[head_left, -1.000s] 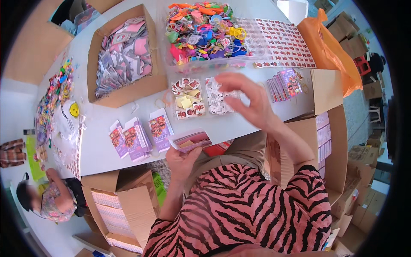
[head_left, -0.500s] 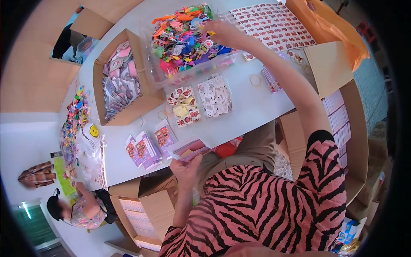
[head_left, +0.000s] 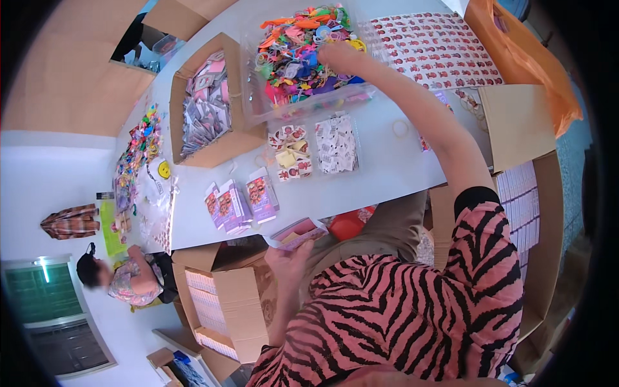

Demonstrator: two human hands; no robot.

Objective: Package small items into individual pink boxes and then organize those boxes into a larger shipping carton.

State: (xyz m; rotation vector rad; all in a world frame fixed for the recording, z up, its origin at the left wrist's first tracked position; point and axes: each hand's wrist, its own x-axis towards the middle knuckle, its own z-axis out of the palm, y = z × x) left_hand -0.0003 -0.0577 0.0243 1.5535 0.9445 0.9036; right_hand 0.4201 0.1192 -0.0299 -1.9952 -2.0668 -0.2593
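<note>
One left hand [head_left: 287,263]: curled narrow around the small box [head_left: 279,241], which is gripped from below.
Small box: held above the lap, by the near edge of the table [head_left: 380,168]. Its mouth is turned up, and something pink and something yellow can be seen inside.
One right hand [head_left: 340,58]: put in among the bright toys [head_left: 284,68]. The tips of the fingers are hidden, so it cannot be told if they are spread or pinched, or if a toy is held.
Clear tub [head_left: 309,111]: set on the far part of the table and heaped with the bright toys.
Toy picking: this seems to be the step in hand. The pile is reached into on one side while the small box is held on the other.
Next toy: a light pinch seems to be called for. One toy would have to be pulled out gently, as the pile looks tangled and others could be dragged along. The small box should be held steady.
Slips: picture slips [head_left: 293,169] and white slips [head_left: 335,145] are laid side by side, just on the near side of the tub.
Purple boxes [head_left: 229,209]: laid on the table near the left hand, some overlapping.
Brown box [head_left: 222,149]: placed left of the tub and filled with pink and grey packets [head_left: 203,106].
</note>
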